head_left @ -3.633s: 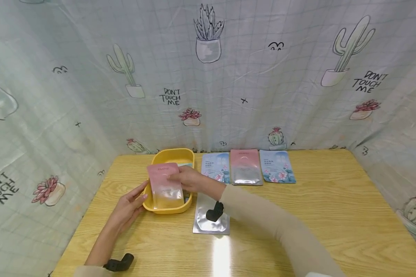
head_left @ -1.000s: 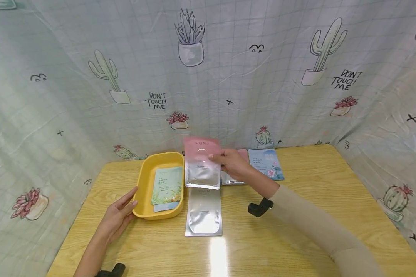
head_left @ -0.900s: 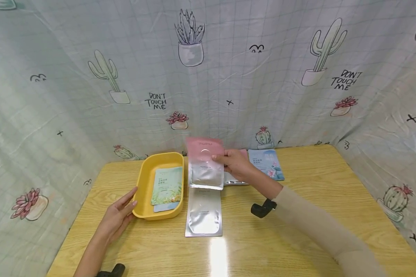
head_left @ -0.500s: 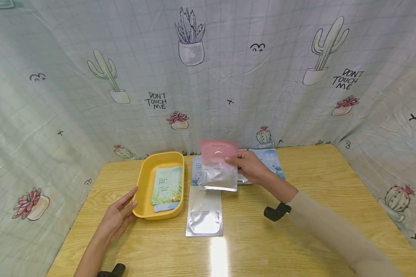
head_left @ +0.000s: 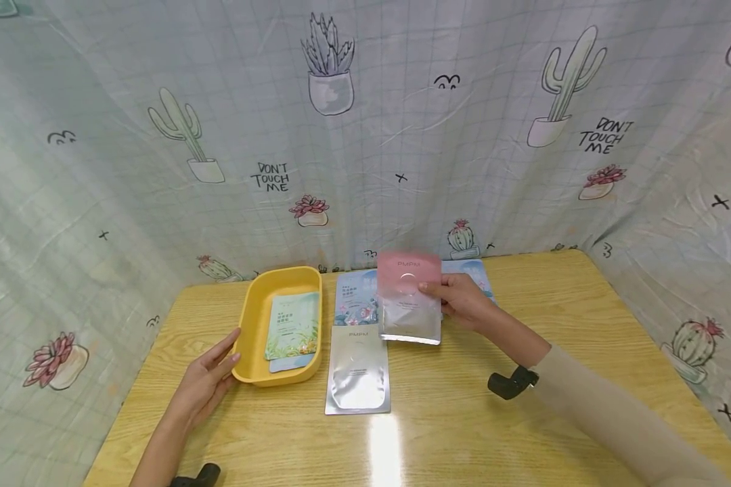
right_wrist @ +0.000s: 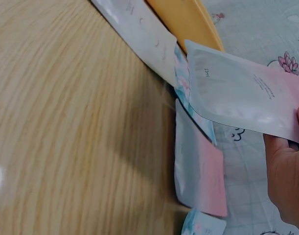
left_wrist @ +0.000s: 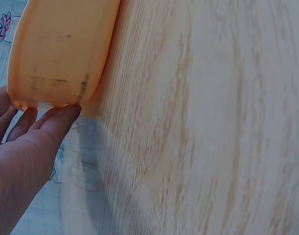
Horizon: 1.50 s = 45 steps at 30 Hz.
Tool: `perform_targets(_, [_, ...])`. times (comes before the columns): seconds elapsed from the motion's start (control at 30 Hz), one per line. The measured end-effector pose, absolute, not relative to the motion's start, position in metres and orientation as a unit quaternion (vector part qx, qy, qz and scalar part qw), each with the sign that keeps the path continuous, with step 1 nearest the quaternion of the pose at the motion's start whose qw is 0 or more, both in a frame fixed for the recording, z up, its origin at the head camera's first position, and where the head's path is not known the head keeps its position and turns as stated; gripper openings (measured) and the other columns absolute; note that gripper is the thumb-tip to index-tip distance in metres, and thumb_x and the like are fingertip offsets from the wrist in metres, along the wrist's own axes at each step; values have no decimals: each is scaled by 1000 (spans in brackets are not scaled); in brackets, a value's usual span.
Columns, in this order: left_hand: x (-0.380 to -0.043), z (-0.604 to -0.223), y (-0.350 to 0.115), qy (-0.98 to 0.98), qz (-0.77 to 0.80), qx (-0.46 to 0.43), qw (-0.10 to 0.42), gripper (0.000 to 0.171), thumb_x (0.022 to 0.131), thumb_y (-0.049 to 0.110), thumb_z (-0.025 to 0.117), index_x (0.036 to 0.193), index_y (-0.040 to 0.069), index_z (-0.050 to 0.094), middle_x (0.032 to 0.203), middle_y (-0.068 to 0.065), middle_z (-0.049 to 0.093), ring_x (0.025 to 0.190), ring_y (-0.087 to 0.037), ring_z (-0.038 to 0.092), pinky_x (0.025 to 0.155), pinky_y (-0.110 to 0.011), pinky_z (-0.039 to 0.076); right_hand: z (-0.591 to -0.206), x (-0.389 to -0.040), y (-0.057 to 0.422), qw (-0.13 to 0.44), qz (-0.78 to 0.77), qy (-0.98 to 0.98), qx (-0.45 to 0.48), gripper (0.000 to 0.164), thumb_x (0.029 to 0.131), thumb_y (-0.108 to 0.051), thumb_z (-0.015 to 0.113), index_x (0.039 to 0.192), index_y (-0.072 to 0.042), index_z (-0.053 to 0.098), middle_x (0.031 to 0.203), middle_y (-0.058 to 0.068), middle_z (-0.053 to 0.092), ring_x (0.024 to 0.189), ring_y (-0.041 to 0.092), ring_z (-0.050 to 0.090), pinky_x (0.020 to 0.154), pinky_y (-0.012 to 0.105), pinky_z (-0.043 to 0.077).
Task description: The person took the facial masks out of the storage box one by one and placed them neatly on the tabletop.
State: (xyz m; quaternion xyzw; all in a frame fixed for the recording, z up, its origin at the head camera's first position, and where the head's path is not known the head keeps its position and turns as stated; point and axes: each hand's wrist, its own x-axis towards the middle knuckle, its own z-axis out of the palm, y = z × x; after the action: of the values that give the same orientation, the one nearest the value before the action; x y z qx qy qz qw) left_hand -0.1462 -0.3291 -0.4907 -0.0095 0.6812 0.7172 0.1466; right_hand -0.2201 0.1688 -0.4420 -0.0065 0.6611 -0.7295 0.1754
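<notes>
Cloth backdrop fills the far side, printed with potted cacti and "DON'T TOUCH ME"; wood-grain table below it, light glare near its front; beige sleeve comes in over the right side; yellow tray sits on the table's left part, lengthwise away from the person; left hand at its near left corner, grip wide and loose, fingertips touching the outer wall.

Pink-and-silver packet, marked PMPM, is up off the table, right of the tray, pinched in the right hand's grip, thumb on the front, fingers behind; silver packet, also PMPM, lies flat beside the tray, nearer the person; second pink packet shows lying on the table in the right wrist view, mostly covered from above by the held one; right hand is at the held packet's right edge.

Left blue packet lies just beyond the silver one; right blue packet is farther right, partly behind the right hand; green packet lies in the tray, over a pale blue packet; black wrist device on the right wrist.
</notes>
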Motion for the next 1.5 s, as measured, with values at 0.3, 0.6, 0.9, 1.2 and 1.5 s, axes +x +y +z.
perform_targets(0.3, [-145,-491,-330,677,722,-10,144,68,107,16,55,164,12,19,170,-15,-7,124,0,56,96,-22,52,-452,-208,190,184,-728,661,6,36,105,-12,59,125,18,56,99,2,69,89,11,64,77,25,57])
perform_targets(0.6, [-145,-490,-329,676,722,-13,145,69,107,17,55,164,12,17,170,-14,-6,124,1,55,97,-22,52,-460,-196,207,197,-696,690,23,36,105,-16,60,121,16,59,98,2,71,85,10,63,71,22,54])
perform_targets(0.9, [-145,-492,-329,683,716,-17,142,70,107,19,56,164,12,17,171,-13,-6,123,5,55,96,-22,52,-496,-176,198,226,-690,687,21,29,104,-11,60,115,16,63,87,1,69,76,9,62,66,22,53])
perform_targets(1.2, [-145,-492,-330,684,717,-6,138,68,107,17,55,164,12,18,170,-15,-6,123,2,56,95,-22,53,-510,-162,186,272,-707,652,-23,31,104,-5,56,120,22,59,98,12,75,87,15,71,76,31,60])
perform_targets(1.5, [-144,-491,-329,684,717,-12,136,69,106,17,56,164,10,19,170,-15,-4,122,-2,57,93,-22,54,-488,-165,197,307,-634,710,-14,18,98,0,56,107,14,63,88,7,70,81,12,65,74,28,59])
